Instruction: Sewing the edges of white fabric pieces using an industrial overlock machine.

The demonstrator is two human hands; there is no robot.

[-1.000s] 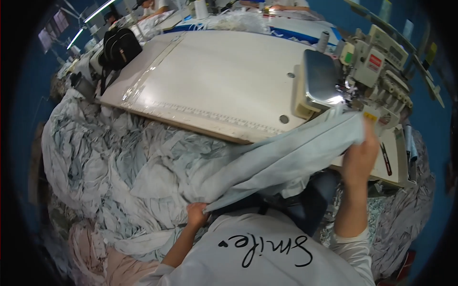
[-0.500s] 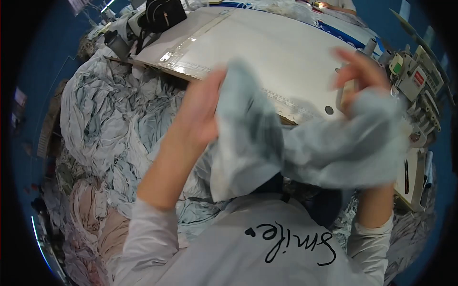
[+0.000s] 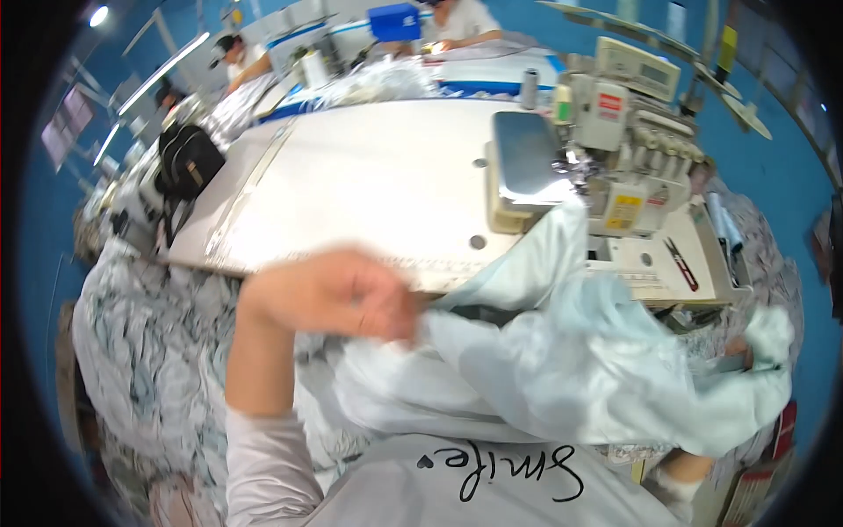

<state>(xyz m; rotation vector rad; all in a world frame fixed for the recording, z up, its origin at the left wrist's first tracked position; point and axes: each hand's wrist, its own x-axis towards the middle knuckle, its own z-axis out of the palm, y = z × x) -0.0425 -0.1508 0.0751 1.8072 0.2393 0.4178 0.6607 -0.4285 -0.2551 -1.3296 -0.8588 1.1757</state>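
A large piece of pale blue-grey cloth (image 3: 562, 369) is spread in loose folds in front of my body, between my two hands. My left hand (image 3: 342, 290) is blurred by motion; its fingers are curled together at the cloth's left edge. At the far right, my right hand (image 3: 739, 353) is mostly covered by the cloth, which bunches up around it and hangs from it. One peak of the cloth reaches over the table's front edge, close to the overlock sewing machine (image 3: 615, 167).
The white sewing table (image 3: 369, 184) carries red-and-black thread snips (image 3: 681, 265) on its right part. A black bag (image 3: 189, 161) stands at its left end. Heaped grey-blue cloth (image 3: 149, 351) lies on the left. Other people (image 3: 461, 22) work beyond the table.
My view has lifted and turned right, bringing the machine into full sight. My right hand has moved lower and outward with the cloth, which is now spread wider between the hands.
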